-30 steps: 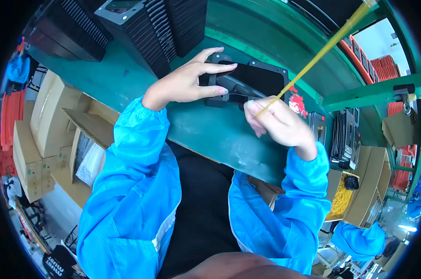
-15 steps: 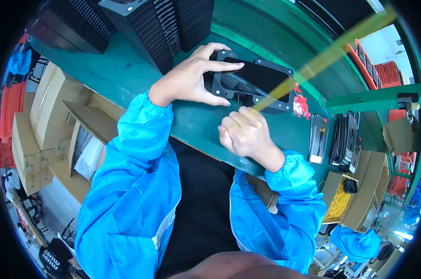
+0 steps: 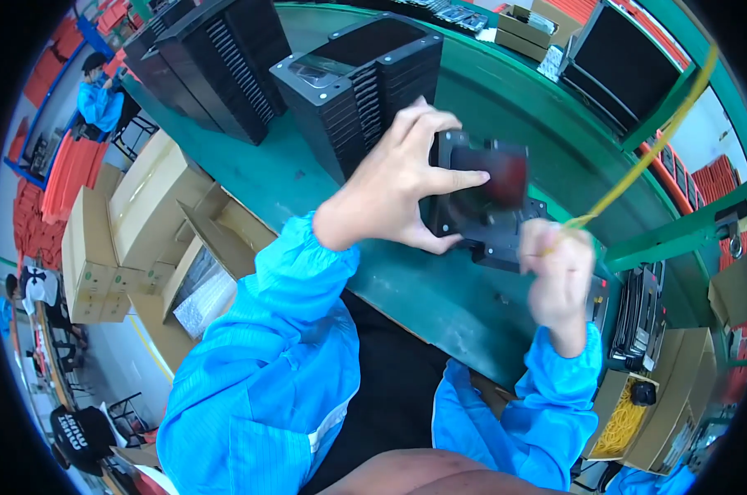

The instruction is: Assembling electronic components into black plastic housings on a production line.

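My left hand (image 3: 411,177) is closed around the left end of a black stack of rectangular frames (image 3: 448,223) on the bench, thumb across its top and fingers along its far side. Over the frames a dark block with a reddish face (image 3: 505,177) is smeared by motion; its kind I cannot make out. Near the right end of the frames, my right hand (image 3: 559,260) is closed and blurred, with a yellow band (image 3: 638,181) at its fingers. The band stretches from there up to the right edge of the view. Whether something else is inside that fist is hidden.
Tall stacks of black frames (image 3: 365,91) stand behind my left hand on the green bench (image 3: 423,293). To the right lie thin black panels (image 3: 638,309) and a carton of yellow bands (image 3: 625,421). Cardboard boxes (image 3: 101,256) fill the left; a person (image 3: 101,99) sits beyond.
My right hand has moved right and away from the left hand, to the frames' right end. The view has shifted, and the blurred reddish-faced block now shows above the frames. The left hand keeps its grip.
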Available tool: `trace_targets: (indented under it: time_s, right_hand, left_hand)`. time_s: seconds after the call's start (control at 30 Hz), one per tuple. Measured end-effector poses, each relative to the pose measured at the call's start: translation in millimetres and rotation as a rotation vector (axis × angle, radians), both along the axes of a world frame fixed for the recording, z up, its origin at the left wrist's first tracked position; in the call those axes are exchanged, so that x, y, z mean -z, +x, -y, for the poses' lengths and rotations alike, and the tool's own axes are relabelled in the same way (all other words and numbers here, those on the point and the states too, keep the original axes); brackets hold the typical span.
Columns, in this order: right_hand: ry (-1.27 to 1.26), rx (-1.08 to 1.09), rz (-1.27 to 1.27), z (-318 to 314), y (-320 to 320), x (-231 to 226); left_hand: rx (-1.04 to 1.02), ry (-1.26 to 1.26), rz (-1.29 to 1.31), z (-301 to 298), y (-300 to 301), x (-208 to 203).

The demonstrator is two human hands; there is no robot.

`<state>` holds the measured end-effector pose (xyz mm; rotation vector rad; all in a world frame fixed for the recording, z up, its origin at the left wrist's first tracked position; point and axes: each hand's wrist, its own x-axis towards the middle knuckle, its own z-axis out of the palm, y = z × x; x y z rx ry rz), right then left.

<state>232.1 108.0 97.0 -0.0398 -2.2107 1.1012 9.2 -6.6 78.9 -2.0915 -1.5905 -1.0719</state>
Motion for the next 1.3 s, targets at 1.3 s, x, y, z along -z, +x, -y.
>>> trace_targets:
  time_s: [1.3]
  right_hand:
    - [0.514,0.619,-0.746,-44.1,3.8,-66.2]
  left_hand:
    - [0.358,0.775,0.64,-46.5,45.6,-69.3]
